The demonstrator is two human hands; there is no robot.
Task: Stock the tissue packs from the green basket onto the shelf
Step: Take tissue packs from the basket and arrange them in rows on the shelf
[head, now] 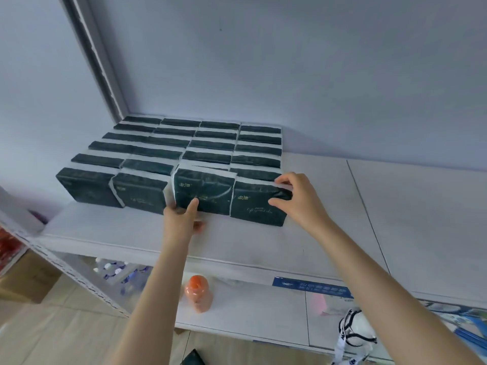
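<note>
Two bare forearms rise from six o'clock to the front row of packs. The left hand (184, 214) pinches the lower left corner of the third pack (203, 191), thumb on its front face and fingers round its edge. The right hand (295, 198) grips the upper right corner of the fourth pack (253, 206), fingers curled over the top and thumb on the front.

Largest in view is the white shelf (355, 206), running from nine to three o'clock against a pale wall. On its nine o'clock half stand the dark green tissue packs (200, 143), upright and touching, four columns wide and several rows deep, reaching back to the wall at twelve. The third pack sits a little higher than its neighbours and leans slightly; the fourth stands just beside it at the block's three o'clock end.

Below, a lower shelf (250, 312) crosses from seven to four o'clock. A cardboard box (29, 280) rests on the floor at eight. A white bag with black straps (355, 330) lies at five. An orange-capped bottle (197, 293) stands at six, and blue-capped water bottles (118, 272) cluster at seven.
</note>
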